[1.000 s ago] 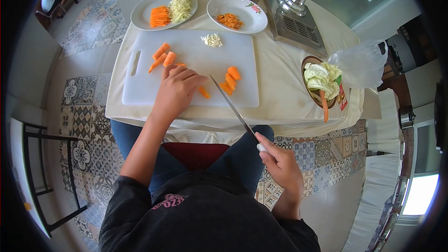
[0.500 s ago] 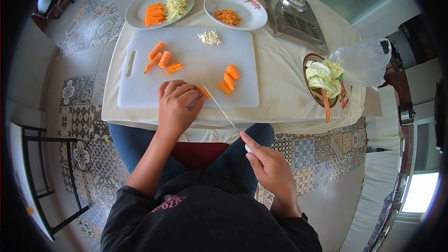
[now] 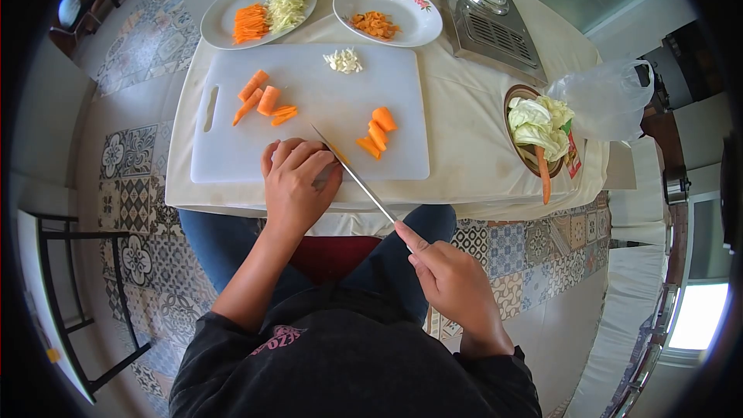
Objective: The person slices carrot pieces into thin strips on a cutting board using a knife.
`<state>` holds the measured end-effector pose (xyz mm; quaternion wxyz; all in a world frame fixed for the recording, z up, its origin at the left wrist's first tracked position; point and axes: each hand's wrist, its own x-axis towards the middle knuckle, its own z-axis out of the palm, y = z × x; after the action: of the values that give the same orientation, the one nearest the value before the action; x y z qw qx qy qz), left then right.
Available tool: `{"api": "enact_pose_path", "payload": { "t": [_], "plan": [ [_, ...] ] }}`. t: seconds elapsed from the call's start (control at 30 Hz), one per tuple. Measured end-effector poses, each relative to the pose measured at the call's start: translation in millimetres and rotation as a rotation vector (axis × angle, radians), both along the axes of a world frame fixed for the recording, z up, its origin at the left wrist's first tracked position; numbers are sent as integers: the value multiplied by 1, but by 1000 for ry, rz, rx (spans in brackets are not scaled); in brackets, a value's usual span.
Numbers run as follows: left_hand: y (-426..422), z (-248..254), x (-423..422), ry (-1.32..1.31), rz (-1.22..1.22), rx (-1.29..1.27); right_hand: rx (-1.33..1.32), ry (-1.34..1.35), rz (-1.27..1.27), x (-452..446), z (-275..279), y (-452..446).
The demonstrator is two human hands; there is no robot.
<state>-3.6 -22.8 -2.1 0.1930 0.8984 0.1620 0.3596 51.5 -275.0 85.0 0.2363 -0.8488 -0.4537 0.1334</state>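
Observation:
My right hand (image 3: 447,275) is wrapped round the handle of a kitchen knife (image 3: 364,184), index finger along its back. The blade slants up and left over the front of a white cutting board (image 3: 255,156). Beside the blade, my left hand (image 3: 298,178) presses with bent fingers on a carrot piece (image 3: 338,152), mostly hidden by fingers and blade. Carrot chunks (image 3: 254,93) and a few slices lie on the board's left. More carrot pieces (image 3: 377,135) rest to the right. Chopped garlic-like white bits (image 3: 343,60) sit near the far edge.
An oval plate (image 3: 218,22) at the far left bears shredded carrot and shredded cabbage. Next to it, a floral plate (image 3: 418,27) holds orange scraps. On the right stand a steel stove (image 3: 503,50), a plastic bag (image 3: 607,101), and a brown bowl (image 3: 511,120) with cabbage and a carrot.
The knife blade has tilted and shows more of its flat side, now in front of the carrot piece. My left hand stays on the carrot. The view has shifted slightly.

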Motion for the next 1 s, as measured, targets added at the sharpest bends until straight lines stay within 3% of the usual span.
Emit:
{"api": "enact_pose_path", "payload": {
  "t": [0.63,1.0],
  "plan": [
    [-5,-3,1,23,77,24,-71,156,56,11,6,-10],
    [-5,-2,0,2,90,29,-34,-63,117,23,-18,31]
  ]
}}
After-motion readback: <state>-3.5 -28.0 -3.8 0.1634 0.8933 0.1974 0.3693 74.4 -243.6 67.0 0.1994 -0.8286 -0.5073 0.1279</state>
